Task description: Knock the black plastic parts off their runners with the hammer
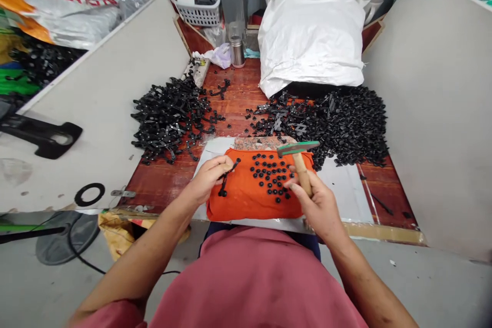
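Note:
My left hand (209,177) pinches a small black branched plastic part (224,184) above the left side of an orange cloth (246,202). In my right hand (317,202) is a hammer (303,171) with a wooden handle; its green-edged metal head points up and away from me. Its fingertips reach over the right edge of a cluster of small round black caps (270,173) spread on the cloth. Whether those fingertips also touch a cap, I cannot tell. Behind the cloth lies a speckled stone slab (261,142).
A heap of black branched parts (169,118) lies at the left, and a pile of small black pieces (346,125) at the right. Behind stand a white sack (311,25), a steel flask (237,51) and a grey basket (198,10). Pale panels (438,113) flank the bench.

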Motion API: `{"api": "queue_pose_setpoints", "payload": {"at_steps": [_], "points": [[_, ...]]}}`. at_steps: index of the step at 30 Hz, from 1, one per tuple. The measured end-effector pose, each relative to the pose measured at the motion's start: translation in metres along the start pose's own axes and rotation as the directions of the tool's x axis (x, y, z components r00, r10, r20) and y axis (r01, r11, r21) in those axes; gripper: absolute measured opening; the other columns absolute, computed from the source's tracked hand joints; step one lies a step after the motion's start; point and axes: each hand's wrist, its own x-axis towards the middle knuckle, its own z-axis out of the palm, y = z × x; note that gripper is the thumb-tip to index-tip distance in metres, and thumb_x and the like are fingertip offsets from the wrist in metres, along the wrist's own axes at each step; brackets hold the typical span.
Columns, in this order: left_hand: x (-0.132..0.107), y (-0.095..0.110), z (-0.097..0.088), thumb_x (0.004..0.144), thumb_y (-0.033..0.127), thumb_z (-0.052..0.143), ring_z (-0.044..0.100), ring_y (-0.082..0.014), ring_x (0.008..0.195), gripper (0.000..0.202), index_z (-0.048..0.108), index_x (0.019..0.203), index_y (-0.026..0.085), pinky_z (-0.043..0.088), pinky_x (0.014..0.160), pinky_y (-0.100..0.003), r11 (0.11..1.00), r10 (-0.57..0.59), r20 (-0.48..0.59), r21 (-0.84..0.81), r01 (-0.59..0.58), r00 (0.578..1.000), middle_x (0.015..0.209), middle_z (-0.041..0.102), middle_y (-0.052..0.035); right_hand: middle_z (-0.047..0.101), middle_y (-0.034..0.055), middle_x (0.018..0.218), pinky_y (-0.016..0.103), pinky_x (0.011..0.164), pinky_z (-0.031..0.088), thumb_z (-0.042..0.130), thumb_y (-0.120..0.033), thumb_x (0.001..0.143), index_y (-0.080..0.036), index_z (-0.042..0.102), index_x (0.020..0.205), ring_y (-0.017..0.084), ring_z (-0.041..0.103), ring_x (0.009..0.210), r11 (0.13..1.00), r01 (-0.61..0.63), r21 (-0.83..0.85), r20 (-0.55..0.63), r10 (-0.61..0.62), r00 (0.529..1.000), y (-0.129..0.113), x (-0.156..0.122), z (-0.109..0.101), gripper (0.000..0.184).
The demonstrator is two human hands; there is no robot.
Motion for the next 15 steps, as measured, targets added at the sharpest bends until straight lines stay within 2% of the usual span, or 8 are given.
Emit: {"api": "queue_pose_setpoints", "payload": {"at_steps": [2, 5, 9, 15], "points": [[0.009, -0.007, -0.004, 0.081, 0.040, 0.063, 0.048, -0.0151, 0.071, 0.026, 0.062, 0.067, 0.018, 0.037, 0.065, -0.027, 0.962, 0.086, 0.048, 0.256, -0.096, 0.995, 0.073, 0.051, -0.0003, 0.075, 0.0043, 0.102, 0.032, 0.085, 0.049, 0.061, -0.042, 0.096, -0.022, 0.069, 0.106, 0.023, 0.066, 0.098, 0.997, -0.071, -0.021, -0.027, 0.071, 0.997, 0.014, -0.007, -0.010, 0.024], [0.022, -0.017, 0.002, 0.087, 0.041, 0.057, 0.054, -0.0182, 0.079, 0.033, 0.062, 0.064, 0.019, 0.040, 0.077, -0.031, 0.831, 0.152, 0.116, 0.522, -0.190, 0.982, 0.076, 0.053, -0.0018, 0.073, 0.0019, 0.089, 0.031, 0.078, 0.049, 0.062, -0.043, 0.094, -0.021, 0.068, 0.110, 0.022, 0.065, 0.085, 0.988, -0.153, -0.017, -0.046, 0.153, 0.987, 0.034, -0.020, -0.017, 0.028], [0.033, -0.022, 0.011, 0.096, 0.041, 0.049, 0.055, -0.0188, 0.080, 0.040, 0.055, 0.063, 0.020, 0.041, 0.078, -0.032, 0.708, 0.152, 0.114, 0.680, -0.189, 0.982, 0.078, 0.052, -0.0026, 0.069, 0.0002, 0.080, 0.029, 0.072, 0.047, 0.061, -0.044, 0.094, -0.021, 0.068, 0.103, 0.021, 0.062, 0.077, 0.979, -0.198, -0.056, -0.092, 0.193, 0.977, 0.053, -0.034, -0.023, 0.025], [0.032, -0.021, 0.018, 0.103, 0.032, 0.037, 0.054, -0.0208, 0.085, 0.037, 0.057, 0.073, 0.020, 0.037, 0.078, -0.033, 0.560, 0.188, 0.189, 0.786, -0.263, 0.964, 0.083, 0.056, -0.0044, 0.067, -0.0001, 0.075, 0.029, 0.068, 0.048, 0.062, -0.049, 0.092, -0.020, 0.069, 0.109, 0.020, 0.062, 0.072, 0.960, -0.270, -0.077, -0.152, 0.256, 0.955, 0.076, -0.042, -0.034, 0.034]]}}
